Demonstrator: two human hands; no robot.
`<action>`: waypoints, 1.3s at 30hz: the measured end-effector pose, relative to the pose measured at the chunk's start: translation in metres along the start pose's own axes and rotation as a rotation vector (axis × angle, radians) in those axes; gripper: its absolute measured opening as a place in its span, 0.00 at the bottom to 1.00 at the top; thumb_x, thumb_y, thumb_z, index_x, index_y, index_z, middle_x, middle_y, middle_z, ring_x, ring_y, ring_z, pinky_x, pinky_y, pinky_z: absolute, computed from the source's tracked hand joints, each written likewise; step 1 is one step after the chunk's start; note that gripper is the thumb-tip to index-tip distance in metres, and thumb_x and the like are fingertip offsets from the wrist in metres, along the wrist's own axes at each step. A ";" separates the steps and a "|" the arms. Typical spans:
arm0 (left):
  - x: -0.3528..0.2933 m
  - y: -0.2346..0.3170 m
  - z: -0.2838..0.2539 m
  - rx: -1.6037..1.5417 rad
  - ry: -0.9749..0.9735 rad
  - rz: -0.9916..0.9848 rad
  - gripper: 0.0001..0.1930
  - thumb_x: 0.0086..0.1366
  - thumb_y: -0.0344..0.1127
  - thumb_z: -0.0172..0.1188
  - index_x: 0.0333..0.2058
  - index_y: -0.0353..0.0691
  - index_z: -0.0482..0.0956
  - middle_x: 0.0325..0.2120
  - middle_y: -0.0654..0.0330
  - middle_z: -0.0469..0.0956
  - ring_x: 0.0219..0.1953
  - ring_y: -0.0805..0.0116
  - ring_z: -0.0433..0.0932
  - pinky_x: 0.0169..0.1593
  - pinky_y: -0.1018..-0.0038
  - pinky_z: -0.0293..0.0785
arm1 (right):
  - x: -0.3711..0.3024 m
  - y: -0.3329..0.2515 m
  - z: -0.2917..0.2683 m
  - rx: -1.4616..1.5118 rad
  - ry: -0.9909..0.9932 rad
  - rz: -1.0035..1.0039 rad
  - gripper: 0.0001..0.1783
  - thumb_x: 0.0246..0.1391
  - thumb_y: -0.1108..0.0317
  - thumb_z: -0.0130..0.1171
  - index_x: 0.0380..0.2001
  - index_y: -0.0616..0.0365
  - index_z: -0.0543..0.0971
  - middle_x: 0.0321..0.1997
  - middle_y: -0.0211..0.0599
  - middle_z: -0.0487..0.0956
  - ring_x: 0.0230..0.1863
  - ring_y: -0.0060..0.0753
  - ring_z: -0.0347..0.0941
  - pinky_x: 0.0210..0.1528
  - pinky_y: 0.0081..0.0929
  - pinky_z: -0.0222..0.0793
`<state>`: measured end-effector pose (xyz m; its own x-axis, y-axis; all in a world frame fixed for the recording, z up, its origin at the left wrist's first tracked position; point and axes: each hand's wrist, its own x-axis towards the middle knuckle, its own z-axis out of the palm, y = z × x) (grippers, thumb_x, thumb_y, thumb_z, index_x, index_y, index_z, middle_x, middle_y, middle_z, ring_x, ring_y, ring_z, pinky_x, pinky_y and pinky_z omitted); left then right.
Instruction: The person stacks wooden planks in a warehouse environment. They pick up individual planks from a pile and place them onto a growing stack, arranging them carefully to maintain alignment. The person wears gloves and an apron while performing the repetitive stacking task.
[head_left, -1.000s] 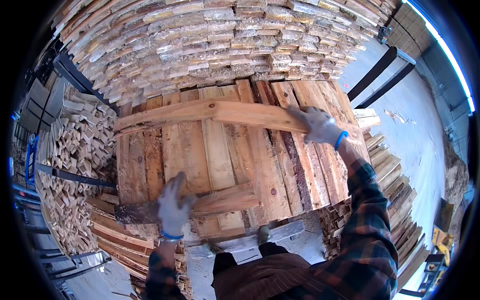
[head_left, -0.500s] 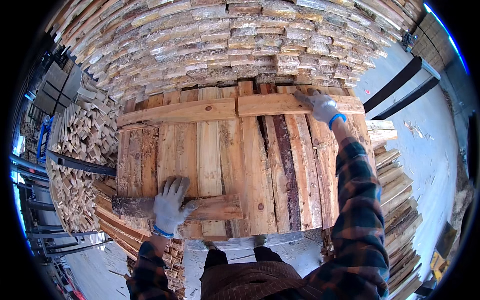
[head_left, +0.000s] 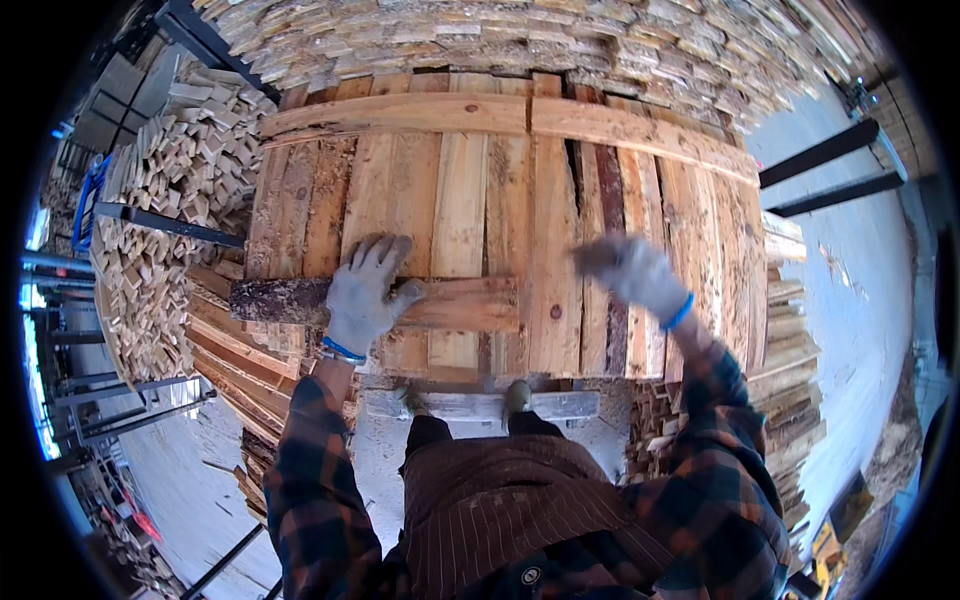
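A layer of rough wooden boards (head_left: 460, 205) lies side by side in front of me. A short, part-bark crosswise board (head_left: 470, 304) rests on their near left side. My left hand (head_left: 365, 298), in a pale glove, lies across that board with fingers stretched past its far edge and thumb apart. My right hand (head_left: 638, 278), gloved too, hangs over the boards to the right of the short one; its fingers are smeared by motion. Along the far side, a left crosswise board (head_left: 400, 113) and a right crosswise board (head_left: 640, 131) lie nearly end to end.
A tall stack of timber (head_left: 520, 45) rises beyond the boards. Loose wood offcuts (head_left: 170, 230) are heaped at left, near a dark metal bar (head_left: 170, 219). Two dark prongs (head_left: 820, 153) jut out at right, above more stacked boards (head_left: 790, 375). My shoes (head_left: 516, 395) show below the near edge.
My right hand has left the far right crosswise board and come nearer to me. My left hand stays on the short board. The view has tipped down, so the boards appear higher.
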<state>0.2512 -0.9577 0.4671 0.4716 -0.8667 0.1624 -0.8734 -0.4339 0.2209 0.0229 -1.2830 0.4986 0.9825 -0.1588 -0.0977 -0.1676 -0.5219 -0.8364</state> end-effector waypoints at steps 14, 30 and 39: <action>-0.122 0.109 0.079 -1.157 0.168 -1.013 0.21 0.59 0.48 0.65 0.38 0.33 0.83 0.28 0.59 0.82 0.28 0.72 0.76 0.35 0.71 0.72 | -0.074 -0.049 0.193 1.618 0.141 0.710 0.20 0.64 0.60 0.51 0.46 0.70 0.74 0.31 0.40 0.78 0.24 0.33 0.73 0.25 0.29 0.71; -0.122 0.108 0.086 -0.917 0.157 -0.897 0.35 0.53 0.69 0.61 0.31 0.35 0.84 0.23 0.50 0.81 0.32 0.52 0.81 0.36 0.59 0.73 | 0.039 -0.091 0.148 -0.853 -0.123 -0.147 0.45 0.42 0.49 0.67 0.66 0.34 0.64 0.61 0.46 0.68 0.60 0.55 0.64 0.59 0.52 0.62; -0.152 0.101 -0.026 -0.820 0.168 -0.735 0.27 0.59 0.54 0.60 0.55 0.51 0.77 0.47 0.53 0.80 0.49 0.53 0.78 0.53 0.61 0.72 | 0.051 -0.100 0.105 -0.308 -0.392 -0.068 0.29 0.41 0.58 0.71 0.51 0.49 0.82 0.42 0.46 0.81 0.39 0.42 0.79 0.44 0.35 0.74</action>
<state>0.0945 -0.8633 0.4897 0.9060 -0.3941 -0.1547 -0.0594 -0.4802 0.8752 0.0980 -1.1510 0.5213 0.9389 0.1804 -0.2932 -0.0602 -0.7525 -0.6558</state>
